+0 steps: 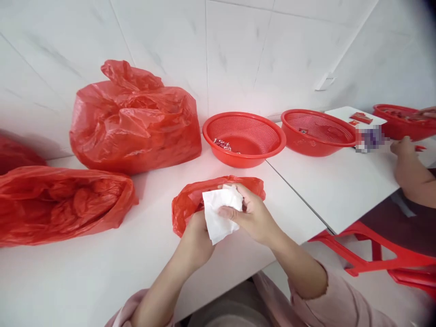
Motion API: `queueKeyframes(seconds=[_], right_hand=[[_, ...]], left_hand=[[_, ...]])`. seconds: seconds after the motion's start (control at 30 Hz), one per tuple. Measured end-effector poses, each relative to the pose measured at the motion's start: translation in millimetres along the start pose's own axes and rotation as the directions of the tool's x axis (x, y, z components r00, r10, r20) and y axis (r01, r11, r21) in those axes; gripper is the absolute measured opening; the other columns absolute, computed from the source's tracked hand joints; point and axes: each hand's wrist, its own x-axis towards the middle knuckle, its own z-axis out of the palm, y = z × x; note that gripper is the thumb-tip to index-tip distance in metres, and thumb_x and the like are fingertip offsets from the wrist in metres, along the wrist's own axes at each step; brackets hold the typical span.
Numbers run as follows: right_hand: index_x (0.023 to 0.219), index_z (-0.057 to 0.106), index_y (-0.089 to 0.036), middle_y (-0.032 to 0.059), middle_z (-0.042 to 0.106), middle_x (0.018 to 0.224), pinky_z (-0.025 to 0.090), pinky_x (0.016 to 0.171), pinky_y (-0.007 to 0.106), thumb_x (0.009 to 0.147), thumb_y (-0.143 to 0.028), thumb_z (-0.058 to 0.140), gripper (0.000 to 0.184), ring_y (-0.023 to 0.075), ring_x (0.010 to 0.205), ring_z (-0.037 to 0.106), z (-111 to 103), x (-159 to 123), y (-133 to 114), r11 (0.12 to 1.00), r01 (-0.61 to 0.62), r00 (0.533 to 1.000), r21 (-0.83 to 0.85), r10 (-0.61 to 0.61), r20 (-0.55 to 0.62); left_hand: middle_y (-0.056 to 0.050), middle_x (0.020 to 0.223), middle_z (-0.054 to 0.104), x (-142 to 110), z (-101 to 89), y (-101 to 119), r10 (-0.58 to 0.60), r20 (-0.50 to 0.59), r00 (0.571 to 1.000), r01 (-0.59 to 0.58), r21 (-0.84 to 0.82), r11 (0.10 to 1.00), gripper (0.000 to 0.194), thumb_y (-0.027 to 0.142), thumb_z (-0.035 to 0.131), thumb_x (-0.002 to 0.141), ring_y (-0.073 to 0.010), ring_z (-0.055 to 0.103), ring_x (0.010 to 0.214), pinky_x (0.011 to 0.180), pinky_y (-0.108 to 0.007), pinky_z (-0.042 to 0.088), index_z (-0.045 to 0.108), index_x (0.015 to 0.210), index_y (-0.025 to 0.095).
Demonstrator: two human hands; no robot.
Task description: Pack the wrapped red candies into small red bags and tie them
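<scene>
A thin white tissue (221,220), creased along its top, is held up over a small red plastic bag (185,204). My right hand (252,215) is closed on the tissue's right side, thumb lying across its front. Against the tissue's lower left edge rests my left hand (199,243); its fingers are hidden behind the tissue, so I cannot tell what they grip. The red bag lies crumpled on the white table just beyond both hands, partly covered by them.
Behind stand a full red bag (136,127) and a red basket (243,150) with small wrapped packets (223,144). An opened red bag (68,204) lies left. Rightward are another red basket (316,141), a co-worker's hand (403,147) and a red stool (378,254).
</scene>
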Motion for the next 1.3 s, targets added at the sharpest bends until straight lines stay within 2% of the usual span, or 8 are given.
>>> queueKeyframes(seconds=[0.17, 0.7, 0.77, 0.87, 0.97, 1.03, 1.13, 1.3], right_hand=[[0.085, 0.061, -0.021, -0.0006, 0.058, 0.064, 0.045, 0.039, 0.026, 0.086, -0.049, 0.064, 0.028, 0.0131, 0.046, 0.054, 3, -2, 4, 0.976, -0.075, 0.996, 0.203, 0.081, -0.023], [0.069, 0.056, -0.018, -0.0015, 0.057, 0.050, 0.037, 0.034, 0.022, 0.090, -0.054, 0.056, 0.042, 0.0108, 0.037, 0.051, 0, 9, -5, 0.962, -0.080, 0.997, 0.260, 0.073, 0.036], [0.071, 0.059, -0.017, 0.0001, 0.060, 0.054, 0.042, 0.037, 0.023, 0.087, -0.055, 0.059, 0.042, 0.0121, 0.041, 0.054, -8, 18, -2, 0.950, -0.089, 0.993, 0.299, 0.106, -0.042], [0.082, 0.063, -0.015, 0.0037, 0.068, 0.067, 0.053, 0.052, 0.028, 0.086, -0.056, 0.060, 0.041, 0.0163, 0.056, 0.063, -28, 32, 4, 0.962, 0.002, 0.912, 0.274, 0.111, -0.395], [0.089, 0.067, -0.015, 0.0058, 0.071, 0.078, 0.055, 0.067, 0.033, 0.088, -0.052, 0.059, 0.038, 0.0204, 0.071, 0.067, -40, 34, 7, 0.996, 0.055, 0.801, -0.069, -0.085, -0.593], [0.104, 0.068, -0.017, 0.0073, 0.073, 0.097, 0.054, 0.079, 0.034, 0.089, -0.045, 0.059, 0.033, 0.0227, 0.090, 0.068, -33, 24, 6, 0.961, 0.080, 0.828, -0.266, -0.213, -0.519], [0.132, 0.056, -0.026, 0.0050, 0.063, 0.129, 0.050, 0.096, 0.033, 0.094, -0.036, 0.056, 0.040, 0.0206, 0.116, 0.060, -6, -1, 6, 0.959, 0.213, 0.908, -0.185, -0.264, -0.326], [0.101, 0.067, -0.023, 0.0045, 0.069, 0.108, 0.053, 0.089, 0.030, 0.094, -0.039, 0.054, 0.022, 0.0187, 0.102, 0.065, 27, -20, 11, 0.970, 0.240, 0.953, 0.028, -0.230, -0.197]], left_hand=[[-0.004, 0.082, 0.074, -2, 3.4, 1, -0.130, 0.017, 0.991, 0.131, -0.134, 0.982, 0.013, 0.018, 0.059, 0.080, -0.0236, 0.071, 0.080, 0.070, -0.033, 0.059, 0.072, 0.083, 0.019], [-0.008, 0.087, 0.076, 0, 0.8, 10, -0.182, 0.156, 0.971, 0.224, -0.321, 0.920, 0.017, 0.028, 0.065, 0.086, -0.0199, 0.071, 0.086, 0.081, -0.031, 0.056, 0.067, 0.094, 0.013], [-0.007, 0.087, 0.076, 0, -1.0, 9, -0.154, 0.184, 0.971, 0.210, -0.338, 0.917, 0.015, 0.028, 0.065, 0.086, -0.0186, 0.070, 0.085, 0.079, -0.029, 0.056, 0.068, 0.091, 0.014], [-0.006, 0.088, 0.076, -4, -3.7, 6, -0.124, 0.278, 0.953, 0.229, -0.388, 0.892, 0.013, 0.029, 0.067, 0.086, -0.0166, 0.070, 0.083, 0.074, -0.025, 0.055, 0.068, 0.087, 0.016], [-0.005, 0.090, 0.076, -3, -3.3, 1, -0.125, 0.264, 0.956, 0.240, -0.467, 0.851, 0.018, 0.033, 0.067, 0.087, -0.0159, 0.071, 0.086, 0.076, -0.024, 0.055, 0.068, 0.095, 0.017], [-0.005, 0.095, 0.076, 0, -0.2, -3, -0.137, 0.160, 0.978, 0.202, -0.530, 0.824, 0.024, 0.035, 0.068, 0.087, -0.0158, 0.071, 0.089, 0.080, -0.026, 0.055, 0.066, 0.105, 0.019], [-0.005, 0.102, 0.074, 7, 7.0, -8, -0.158, 0.026, 0.987, 0.141, -0.602, 0.786, 0.036, 0.036, 0.067, 0.087, -0.0175, 0.071, 0.093, 0.086, -0.030, 0.055, 0.059, 0.119, 0.021], [-0.005, 0.097, 0.074, 9, 14.8, -13, -0.165, -0.096, 0.982, 0.105, -0.450, 0.887, 0.030, 0.039, 0.064, 0.088, -0.0216, 0.069, 0.093, 0.080, -0.032, 0.054, 0.060, 0.109, 0.018]])
